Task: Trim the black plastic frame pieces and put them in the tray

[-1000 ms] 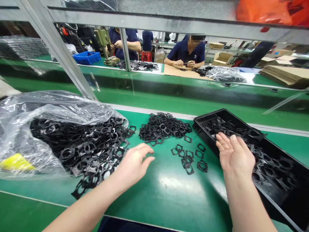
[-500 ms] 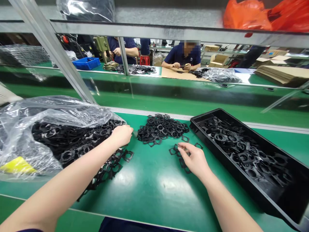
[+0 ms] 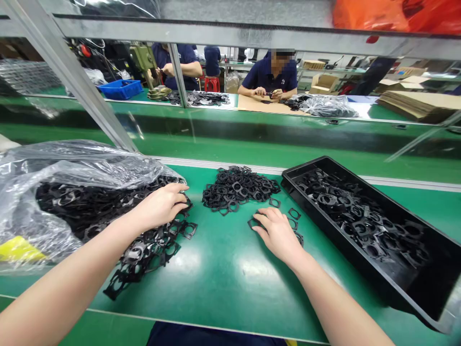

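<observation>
1. A green desk [image 3: 216, 293] carries everything here.
2. On its left slumps a clear plastic bag [image 3: 72, 178] spilling black square frames [image 3: 154, 250].
3. Mid-desk lies a loose heap of frames [image 3: 237, 190].
4. On the right sits a black tray [image 3: 306, 167] of more frames [image 3: 356, 216].

Beyond a metal frame rail [image 3: 230, 30], a second green workbench [image 3: 230, 137] runs across the room, with a blue plastic crate [image 3: 120, 89] at eleven o'clock and stacked cardboard sheets [image 3: 418, 106] at two o'clock.

Two hands [image 3: 158, 206] [image 3: 277, 235], one black plastic tray [image 3: 355, 179], one clear plastic bag [image 3: 72, 163], one blue bin [image 3: 120, 89]
</observation>
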`<action>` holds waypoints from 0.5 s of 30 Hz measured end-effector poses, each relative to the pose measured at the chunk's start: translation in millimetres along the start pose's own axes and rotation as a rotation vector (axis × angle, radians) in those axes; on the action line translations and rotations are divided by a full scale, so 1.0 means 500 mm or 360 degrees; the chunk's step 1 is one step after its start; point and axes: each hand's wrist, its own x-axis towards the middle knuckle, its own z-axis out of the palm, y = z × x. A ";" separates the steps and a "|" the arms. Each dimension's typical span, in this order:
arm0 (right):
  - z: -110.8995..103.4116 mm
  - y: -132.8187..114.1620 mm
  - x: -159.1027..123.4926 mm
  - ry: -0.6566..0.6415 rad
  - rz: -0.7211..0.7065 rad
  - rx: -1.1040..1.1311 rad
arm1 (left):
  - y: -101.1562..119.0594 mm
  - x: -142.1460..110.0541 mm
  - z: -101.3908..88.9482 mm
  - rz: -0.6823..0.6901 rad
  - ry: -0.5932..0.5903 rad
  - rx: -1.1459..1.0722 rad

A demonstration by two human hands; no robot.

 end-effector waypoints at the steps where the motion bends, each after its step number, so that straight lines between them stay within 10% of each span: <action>1: 0.001 0.000 0.000 -0.0012 0.0001 0.0008 | 0.006 -0.007 -0.006 0.0013 0.0069 -0.0004; 15: 0.021 0.021 0.001 0.0358 -0.0093 0.0272 | 0.150 -0.086 0.036 -0.0386 0.0316 -0.0292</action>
